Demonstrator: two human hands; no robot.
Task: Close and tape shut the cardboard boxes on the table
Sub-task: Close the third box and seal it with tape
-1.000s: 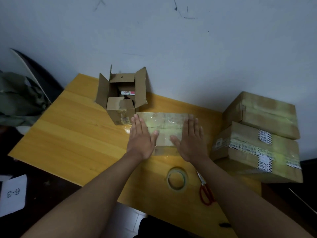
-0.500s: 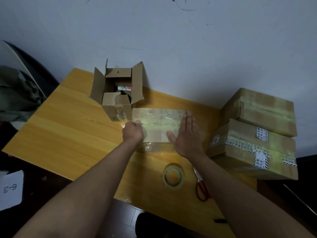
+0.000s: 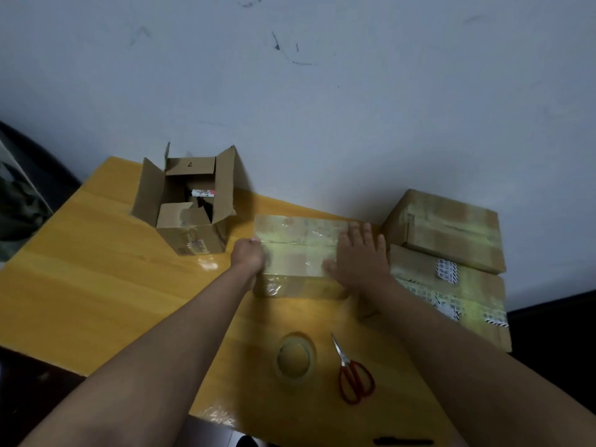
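Brown cardboard under glossy clear tape forms the flat, closed rectangular box [image 3: 300, 250], lain mid-worktop [image 3: 96, 269] with its long axis left to right. Since a second ago, the left hand [image 3: 248, 254] has been curled into a fist at the box's left end; the right hand [image 3: 359, 256] is kept flat, fingers spread, on its top.

Dim, bluish cast. Soft overall, slight motion blur. Wide-angle bending at edges. Glare patch on bench [image 3: 206, 263] and taped box top [image 3: 298, 235]. Corners v. dark.
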